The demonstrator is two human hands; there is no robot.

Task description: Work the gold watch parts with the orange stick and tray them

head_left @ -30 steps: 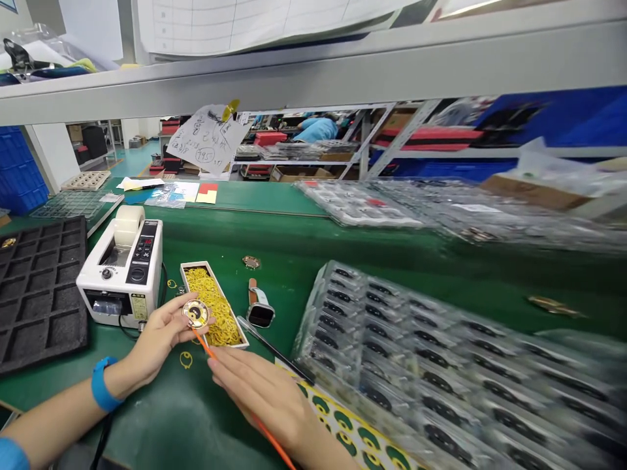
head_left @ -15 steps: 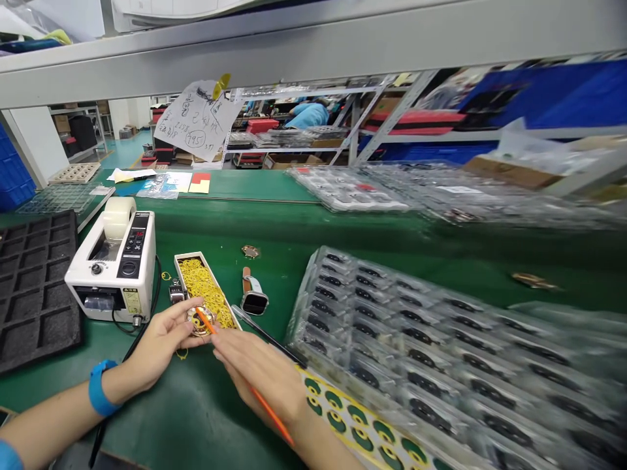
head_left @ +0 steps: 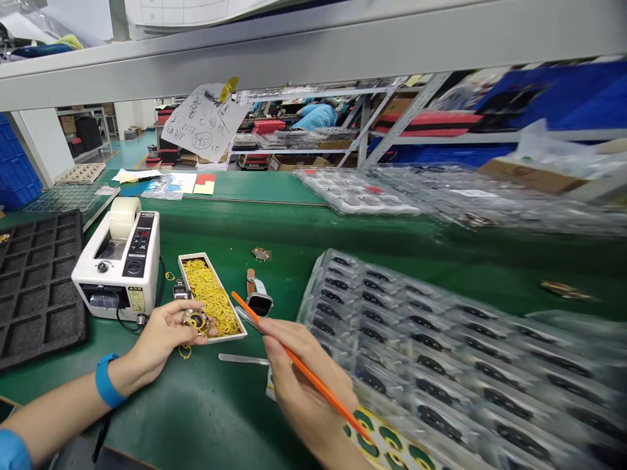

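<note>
- Left hand (head_left: 161, 333), lower left of frame, fingers curled, pinching a round gold part (head_left: 196, 320) with a yellow ring on it, at the near end of the box.
- Right hand (head_left: 304, 385), lower centre, closed around an orange stick (head_left: 298, 365); the stick's tip points up-left toward the watch.
- White box (head_left: 185, 261) of yellow rings (head_left: 210, 297), centre left, just right of the tape dispenser (head_left: 120, 271).
- Watch (head_left: 258, 300) with brown strap lies right of the box.
- Metal tweezers (head_left: 242, 358) on green table (head_left: 206, 418) between the hands.
- Sheet of green-and-yellow stickers (head_left: 386, 440) under right wrist.
- Clear trays (head_left: 441, 346) fill the right, blurred.
- Black foam tray (head_left: 34, 281) at far left.
</note>
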